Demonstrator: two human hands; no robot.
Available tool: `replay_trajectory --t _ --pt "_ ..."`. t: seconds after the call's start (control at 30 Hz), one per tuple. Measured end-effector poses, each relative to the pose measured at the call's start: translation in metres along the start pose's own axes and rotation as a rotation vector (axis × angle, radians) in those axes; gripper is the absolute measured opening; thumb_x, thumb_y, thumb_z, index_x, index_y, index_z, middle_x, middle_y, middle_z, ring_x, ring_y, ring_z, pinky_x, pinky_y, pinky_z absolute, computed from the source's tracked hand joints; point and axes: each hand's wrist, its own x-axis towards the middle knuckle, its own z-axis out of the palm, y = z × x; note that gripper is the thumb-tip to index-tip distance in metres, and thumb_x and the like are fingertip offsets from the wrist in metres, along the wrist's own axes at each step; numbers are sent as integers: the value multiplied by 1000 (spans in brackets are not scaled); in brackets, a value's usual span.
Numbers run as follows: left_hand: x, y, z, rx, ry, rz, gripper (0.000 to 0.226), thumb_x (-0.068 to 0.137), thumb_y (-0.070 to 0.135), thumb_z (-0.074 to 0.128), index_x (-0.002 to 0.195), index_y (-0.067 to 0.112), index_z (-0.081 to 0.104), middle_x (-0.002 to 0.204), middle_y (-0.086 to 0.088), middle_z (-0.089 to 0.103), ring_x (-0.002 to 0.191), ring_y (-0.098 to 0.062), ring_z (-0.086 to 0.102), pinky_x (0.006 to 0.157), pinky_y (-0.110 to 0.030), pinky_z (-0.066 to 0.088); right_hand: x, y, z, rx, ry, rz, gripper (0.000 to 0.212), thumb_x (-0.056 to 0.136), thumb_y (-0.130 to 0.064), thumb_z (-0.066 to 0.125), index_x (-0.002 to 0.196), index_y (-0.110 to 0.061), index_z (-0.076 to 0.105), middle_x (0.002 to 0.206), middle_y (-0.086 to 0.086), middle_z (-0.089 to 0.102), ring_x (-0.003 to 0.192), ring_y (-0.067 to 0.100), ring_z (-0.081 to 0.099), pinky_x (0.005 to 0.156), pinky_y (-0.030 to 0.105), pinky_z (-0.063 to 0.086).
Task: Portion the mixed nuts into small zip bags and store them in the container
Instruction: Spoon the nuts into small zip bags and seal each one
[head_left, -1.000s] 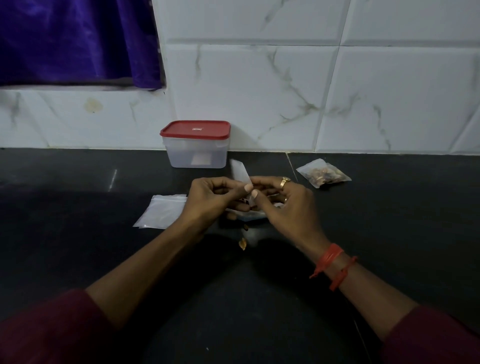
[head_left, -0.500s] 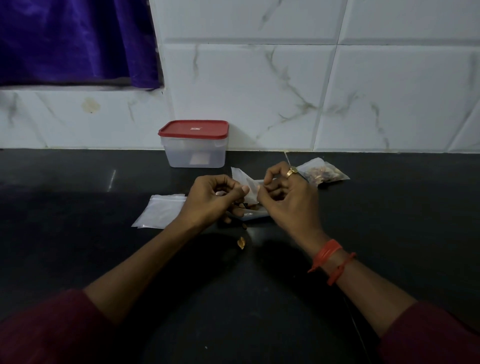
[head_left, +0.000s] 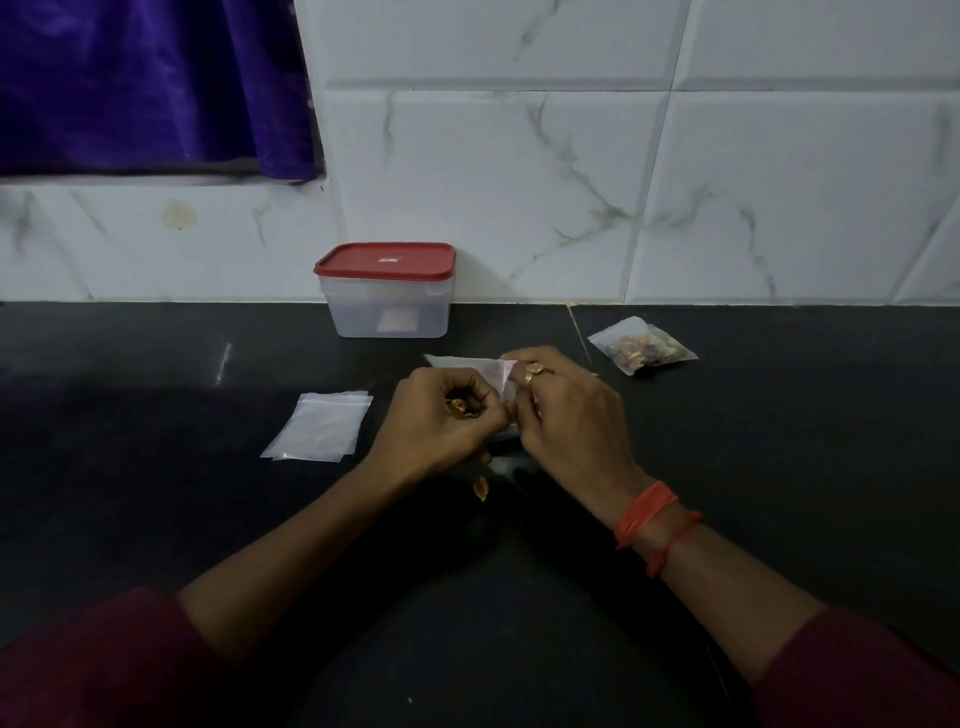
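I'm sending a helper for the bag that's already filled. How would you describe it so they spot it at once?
From the red-lidded container by the tiled wall, look right along the black counter. There lies a small clear zip bag, on its own. Unlike the flat empty bags on the left, it bulges with brown nuts.
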Motion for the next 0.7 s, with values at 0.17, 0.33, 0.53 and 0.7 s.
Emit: replay_trajectory --t 0.17,0.33,0.53,0.7 --pt "4 -6 -12 -16 251 120 12 92 24 70 94 13 67 86 3 70 73 -14 69 62 -27 57 3 17 2 471 -21 355 20 88 -16 70 107 -17 77 96 -4 74 86 8 70 76 32 59" --pt "15 -22 -18 -112 244 -20 39 96 22 63 134 17 54 119 6 64 107 -3 63 80 -15 53 5 23 0 630 -85 425 27 89 -12 63 111 -17 78 100 -5 78 95 10 73 83 35 60" --pt "18 -21 -21 -223 288 8 37 93 7 66 128 10 56 93 -7 74 90 -15 73 78 -32 61 6 19 -2 608 -129 398 31 90 -3 63 118 -13 74 101 -4 76 83 -1 71 76 23 58" --pt "17 -30 -27 196 281 255 66 83 40 74 140 21 47 138 4 53 123 -13 52 102 -37 46 5 15 -7 387 -121 278 31 75 -15 79 106 -19 74 88 -10 67 76 8 69 74 30 57"
